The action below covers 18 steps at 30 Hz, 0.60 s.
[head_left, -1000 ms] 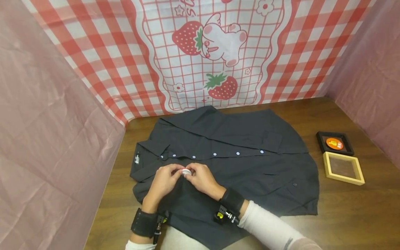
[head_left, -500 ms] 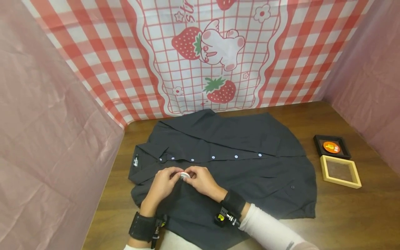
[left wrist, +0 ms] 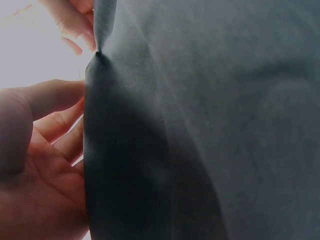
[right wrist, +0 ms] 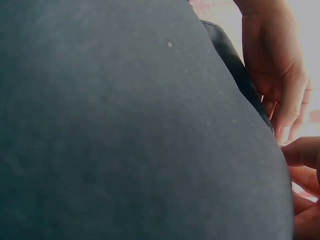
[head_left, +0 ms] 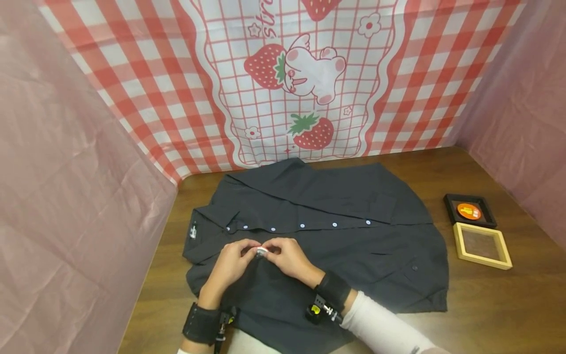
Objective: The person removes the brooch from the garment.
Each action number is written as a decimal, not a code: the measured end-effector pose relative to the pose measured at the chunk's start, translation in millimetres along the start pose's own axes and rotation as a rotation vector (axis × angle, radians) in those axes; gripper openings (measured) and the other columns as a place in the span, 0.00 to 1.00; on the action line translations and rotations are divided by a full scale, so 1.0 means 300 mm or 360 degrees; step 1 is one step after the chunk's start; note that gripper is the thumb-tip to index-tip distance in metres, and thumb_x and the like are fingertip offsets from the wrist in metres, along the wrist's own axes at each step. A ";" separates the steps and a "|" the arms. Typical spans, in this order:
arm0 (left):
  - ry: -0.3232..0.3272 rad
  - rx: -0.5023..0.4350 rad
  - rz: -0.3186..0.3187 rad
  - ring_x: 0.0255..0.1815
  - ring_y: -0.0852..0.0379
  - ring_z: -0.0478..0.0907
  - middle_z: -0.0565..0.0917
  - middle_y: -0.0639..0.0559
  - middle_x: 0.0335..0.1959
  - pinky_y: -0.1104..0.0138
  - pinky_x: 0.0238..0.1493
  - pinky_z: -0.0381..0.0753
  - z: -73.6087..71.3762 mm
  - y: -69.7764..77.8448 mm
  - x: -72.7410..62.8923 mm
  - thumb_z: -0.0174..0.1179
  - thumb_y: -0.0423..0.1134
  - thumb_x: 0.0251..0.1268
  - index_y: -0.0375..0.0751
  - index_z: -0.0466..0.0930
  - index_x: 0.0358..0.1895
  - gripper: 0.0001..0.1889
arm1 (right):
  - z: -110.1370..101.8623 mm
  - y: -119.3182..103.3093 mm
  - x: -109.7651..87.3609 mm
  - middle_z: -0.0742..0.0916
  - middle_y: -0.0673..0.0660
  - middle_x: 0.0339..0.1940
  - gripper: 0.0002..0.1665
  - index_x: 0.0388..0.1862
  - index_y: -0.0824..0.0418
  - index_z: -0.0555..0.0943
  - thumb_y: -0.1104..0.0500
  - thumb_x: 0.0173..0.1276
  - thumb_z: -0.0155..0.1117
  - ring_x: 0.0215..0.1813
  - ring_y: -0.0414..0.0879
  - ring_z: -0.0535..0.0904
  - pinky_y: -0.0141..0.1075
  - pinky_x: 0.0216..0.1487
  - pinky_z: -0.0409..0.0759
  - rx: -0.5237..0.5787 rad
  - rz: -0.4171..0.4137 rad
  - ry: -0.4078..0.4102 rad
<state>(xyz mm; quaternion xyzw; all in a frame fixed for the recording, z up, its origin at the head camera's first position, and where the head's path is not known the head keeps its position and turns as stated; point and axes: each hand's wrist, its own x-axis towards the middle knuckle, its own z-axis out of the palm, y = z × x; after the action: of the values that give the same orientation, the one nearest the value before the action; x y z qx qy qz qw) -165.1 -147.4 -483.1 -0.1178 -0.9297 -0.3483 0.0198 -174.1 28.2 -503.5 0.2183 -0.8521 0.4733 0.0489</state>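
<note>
A dark grey button-up shirt [head_left: 336, 260] lies spread on the table, collar to the left, with a row of pale buttons down its front. Over its near half both hands meet, fingertip to fingertip, at a small round pin badge [head_left: 262, 251], whitish with a red edge. My left hand [head_left: 233, 263] pinches it from the left, my right hand [head_left: 289, 257] from the right. In the left wrist view the shirt cloth [left wrist: 150, 125] is drawn into a puckered fold at the fingertips. Cloth hides much of both hands in the wrist views.
At the right of the wooden table [head_left: 486, 300] lie a black square tray [head_left: 448, 211] holding an orange round badge [head_left: 469, 211] and a pale wooden-framed tray [head_left: 460, 241]. A red-checked strawberry cloth [head_left: 177, 98] hangs behind; pink cloth [head_left: 88, 196] lines the sides.
The badge has tilted between the fingers, so less of its white face shows. Both hands stay together over the same part of the shirt; the head view has shifted slightly.
</note>
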 end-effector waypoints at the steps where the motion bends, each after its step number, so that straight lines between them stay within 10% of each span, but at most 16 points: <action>1: 0.0002 -0.0001 0.0002 0.40 0.55 0.84 0.88 0.49 0.41 0.57 0.43 0.82 0.002 -0.001 0.000 0.62 0.36 0.65 0.42 0.86 0.42 0.07 | -0.001 0.001 -0.002 0.89 0.53 0.31 0.05 0.37 0.60 0.88 0.62 0.62 0.69 0.28 0.35 0.78 0.24 0.31 0.74 0.0000 0.0002 0.0005; 18: 0.0023 0.0045 0.0030 0.44 0.50 0.84 0.88 0.47 0.41 0.54 0.47 0.83 0.003 0.014 -0.010 0.63 0.36 0.64 0.40 0.87 0.41 0.07 | -0.013 0.000 -0.021 0.90 0.52 0.33 0.05 0.37 0.58 0.88 0.62 0.62 0.69 0.28 0.34 0.79 0.24 0.31 0.75 0.0047 0.0023 0.0074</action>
<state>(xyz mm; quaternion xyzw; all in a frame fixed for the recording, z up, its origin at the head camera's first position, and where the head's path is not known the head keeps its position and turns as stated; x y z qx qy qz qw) -161.2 -144.3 -481.4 -0.1238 -0.9332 -0.3359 0.0314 -168.8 33.6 -503.1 0.2016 -0.8452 0.4910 0.0620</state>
